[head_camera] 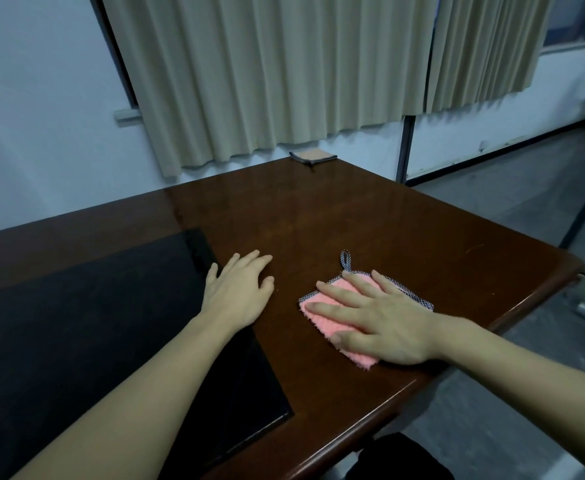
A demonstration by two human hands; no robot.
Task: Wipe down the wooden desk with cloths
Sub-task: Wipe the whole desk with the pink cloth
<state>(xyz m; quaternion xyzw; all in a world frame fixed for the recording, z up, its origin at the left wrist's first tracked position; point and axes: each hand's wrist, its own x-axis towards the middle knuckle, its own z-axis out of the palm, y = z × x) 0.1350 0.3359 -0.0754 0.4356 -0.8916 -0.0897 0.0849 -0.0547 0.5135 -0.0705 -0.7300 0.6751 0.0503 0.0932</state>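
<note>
Dark glossy wooden desk is mid-wipe: right hand pressing flat, fingers straight, pink fluffy cloth beneath them, left hand resting spread, holding nothing.

No legible text or labels anywhere.

At lower centre, the right hand lies flat with fingers spread on a pink cloth with a grey checked border and loop, pressing it onto the dark wooden desk. Left of it, the left hand rests flat at the edge of a black inset pad. A second, tan cloth lies at the desk's far corner, upper centre, below beige curtains.
</note>
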